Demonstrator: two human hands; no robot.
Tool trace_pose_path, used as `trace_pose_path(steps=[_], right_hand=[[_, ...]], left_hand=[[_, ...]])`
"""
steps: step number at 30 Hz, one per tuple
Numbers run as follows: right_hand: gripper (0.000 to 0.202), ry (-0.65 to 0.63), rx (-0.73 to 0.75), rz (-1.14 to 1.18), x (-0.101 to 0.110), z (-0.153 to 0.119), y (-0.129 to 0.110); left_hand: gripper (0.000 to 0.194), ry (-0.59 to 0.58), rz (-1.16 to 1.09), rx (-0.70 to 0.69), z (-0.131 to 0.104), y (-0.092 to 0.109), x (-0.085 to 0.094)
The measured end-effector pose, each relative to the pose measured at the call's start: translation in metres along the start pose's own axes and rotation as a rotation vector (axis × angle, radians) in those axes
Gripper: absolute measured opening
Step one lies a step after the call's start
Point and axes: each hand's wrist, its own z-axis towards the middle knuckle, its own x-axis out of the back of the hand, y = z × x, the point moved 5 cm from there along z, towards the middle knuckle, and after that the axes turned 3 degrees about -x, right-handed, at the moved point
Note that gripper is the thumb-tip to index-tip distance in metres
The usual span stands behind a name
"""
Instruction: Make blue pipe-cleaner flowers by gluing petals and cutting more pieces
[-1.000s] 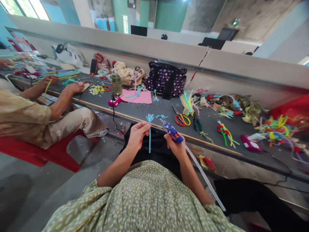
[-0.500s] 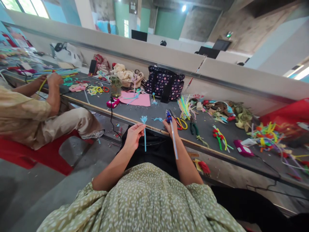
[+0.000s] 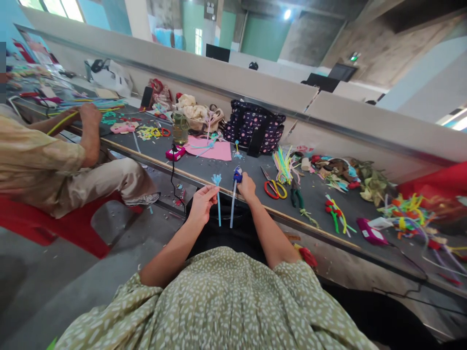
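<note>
My left hand (image 3: 203,203) pinches a light blue stem (image 3: 219,209) upright; its frayed, tufted top shows above my fingertips. To the right of it, my right hand (image 3: 245,185) is closed round a small blue glue gun (image 3: 237,175), and a long clear glue stick (image 3: 232,206) hangs down from its back end. The gun is near the tufted top, with a gap between them. Both hands are at the table's front edge. Red and yellow handled scissors (image 3: 272,188) lie to the right of my right hand.
A bundle of coloured stems (image 3: 284,165), green pliers (image 3: 296,194) and a magenta box (image 3: 371,231) lie to the right. Behind stand a dark dotted bag (image 3: 255,126) and a jar (image 3: 180,128) near pink paper (image 3: 213,149). A person's hand (image 3: 90,114) is at the left.
My right hand has moved left with the glue gun, closer to the blue stem. The scissors now show fully. My left hand has barely moved, and the view has shifted slightly.
</note>
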Motion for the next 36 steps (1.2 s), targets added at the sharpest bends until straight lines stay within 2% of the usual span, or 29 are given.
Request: trace_pose_path(steps=[4, 9, 16, 19, 22, 25, 29, 36], right_hand=[[0.027, 0.015, 0.013, 0.022, 0.001, -0.005, 0.0], [0.021, 0.095, 0.085, 0.196, 0.018, -0.019, 0.006], [0.03, 0.207, 0.19, 0.557, 0.06, -0.066, 0.012], [0.027, 0.199, 0.24, 0.941, 0.083, -0.092, 0.008], [0.025, 0.166, 0.29, 1.07, 0.1, -0.113, -0.003], [0.026, 0.159, 0.331, 1.07, 0.111, -0.128, -0.013], [0.023, 0.141, 0.412, 0.975, 0.116, -0.139, -0.023], [0.015, 0.163, 0.546, 0.746, 0.124, -0.148, -0.027]], left_hand=[[0.026, 0.002, -0.015, 0.003, 0.001, -0.001, 0.001], [0.029, 0.009, 0.008, 0.026, -0.002, 0.0, -0.002], [0.025, -0.052, 0.058, 0.064, -0.009, -0.001, -0.01], [0.023, -0.086, 0.08, 0.091, -0.012, -0.003, -0.013], [0.023, -0.116, 0.092, 0.113, -0.015, -0.005, -0.017], [0.022, -0.148, 0.111, 0.127, -0.018, -0.006, -0.02], [0.022, -0.195, 0.142, 0.152, -0.021, -0.009, -0.023], [0.022, -0.278, 0.212, 0.188, -0.026, -0.011, -0.029]])
